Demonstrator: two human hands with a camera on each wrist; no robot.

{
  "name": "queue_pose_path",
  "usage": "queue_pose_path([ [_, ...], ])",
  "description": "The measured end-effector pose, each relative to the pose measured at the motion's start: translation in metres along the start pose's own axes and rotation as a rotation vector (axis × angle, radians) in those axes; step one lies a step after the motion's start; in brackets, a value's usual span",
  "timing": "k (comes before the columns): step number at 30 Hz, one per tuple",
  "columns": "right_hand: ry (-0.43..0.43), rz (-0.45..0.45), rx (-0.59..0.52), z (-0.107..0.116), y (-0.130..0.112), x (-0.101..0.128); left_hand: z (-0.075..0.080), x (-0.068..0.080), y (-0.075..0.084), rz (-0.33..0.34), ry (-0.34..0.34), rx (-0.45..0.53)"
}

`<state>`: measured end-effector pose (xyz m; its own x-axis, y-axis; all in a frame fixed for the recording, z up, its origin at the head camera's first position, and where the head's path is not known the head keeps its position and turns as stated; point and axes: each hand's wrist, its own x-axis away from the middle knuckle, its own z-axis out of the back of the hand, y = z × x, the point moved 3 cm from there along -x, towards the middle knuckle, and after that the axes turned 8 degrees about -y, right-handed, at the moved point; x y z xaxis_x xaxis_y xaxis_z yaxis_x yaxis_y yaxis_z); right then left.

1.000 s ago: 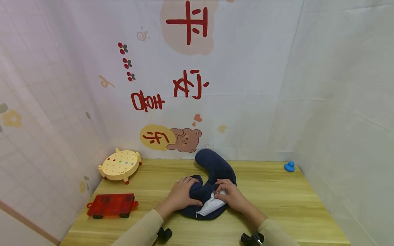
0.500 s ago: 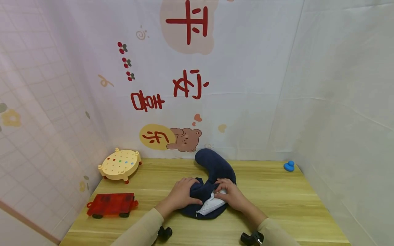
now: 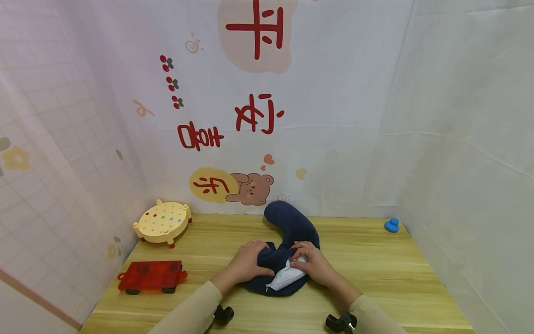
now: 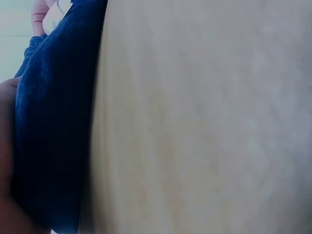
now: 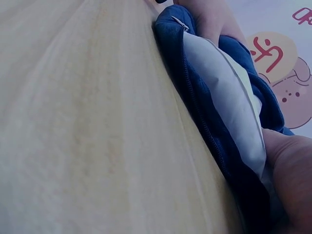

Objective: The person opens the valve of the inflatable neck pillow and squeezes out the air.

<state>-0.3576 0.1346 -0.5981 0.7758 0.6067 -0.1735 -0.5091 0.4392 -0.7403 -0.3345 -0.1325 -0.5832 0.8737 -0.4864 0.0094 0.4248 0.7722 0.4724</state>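
Observation:
A navy neck pillow [image 3: 294, 225] lies curved on the table, its far end toward the wall curtain. Along its near side the cover's zipper [image 5: 195, 105] is undone, and a white inner cushion [image 3: 288, 277] shows through the gap. The zip pull [image 5: 179, 22] sits at the left end of the opening. My left hand [image 3: 249, 263] grips the pillow's left part, thumb on the near side and fingers over the bunched navy fabric. With bent thumb and fingers, my right hand [image 3: 313, 264] pinches at the right end of the opening, on cover and white cushion; its fingertips are partly hidden.
At the back left stands a round cream pegged toy stand [image 3: 163, 222] on short legs. A red translucent toy wagon [image 3: 152, 276] is nearer on the left. A small blue knob-shaped piece [image 3: 391, 225] sits at the back right. Curtains border the wooden table [image 3: 375, 273].
The bunched navy fabric beside my left fingers has sunk a little since the earliest frame. Both hands keep almost the same places on the pillow.

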Motion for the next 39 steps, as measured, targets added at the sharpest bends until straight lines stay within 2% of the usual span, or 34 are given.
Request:
queue_pose_path([
  [8, -0.031, 0.029, 0.065, -0.005, 0.002, 0.003, 0.001, 0.005, -0.004, -0.014, 0.033, 0.127],
  [11, -0.028, 0.029, 0.059, -0.005, 0.001, 0.005, 0.003, 0.004, -0.002, -0.047, 0.012, 0.187],
  [15, -0.031, 0.031, 0.053, -0.005, 0.000, 0.006, 0.005, 0.003, 0.003, -0.089, -0.046, 0.219],
  [18, -0.033, 0.049, 0.075, -0.005, 0.000, 0.006, 0.004, 0.004, 0.007, -0.120, -0.079, 0.174],
  [25, -0.025, 0.069, 0.105, -0.002, 0.001, 0.003, 0.002, 0.008, 0.014, -0.207, -0.103, -0.019],
  [30, -0.034, 0.057, 0.097, 0.001, 0.002, 0.000, 0.005, 0.007, 0.020, -0.250, -0.090, -0.072],
  [39, -0.041, 0.054, 0.057, 0.004, 0.006, 0.002, 0.003, 0.003, 0.019, -0.246, -0.093, -0.108],
])
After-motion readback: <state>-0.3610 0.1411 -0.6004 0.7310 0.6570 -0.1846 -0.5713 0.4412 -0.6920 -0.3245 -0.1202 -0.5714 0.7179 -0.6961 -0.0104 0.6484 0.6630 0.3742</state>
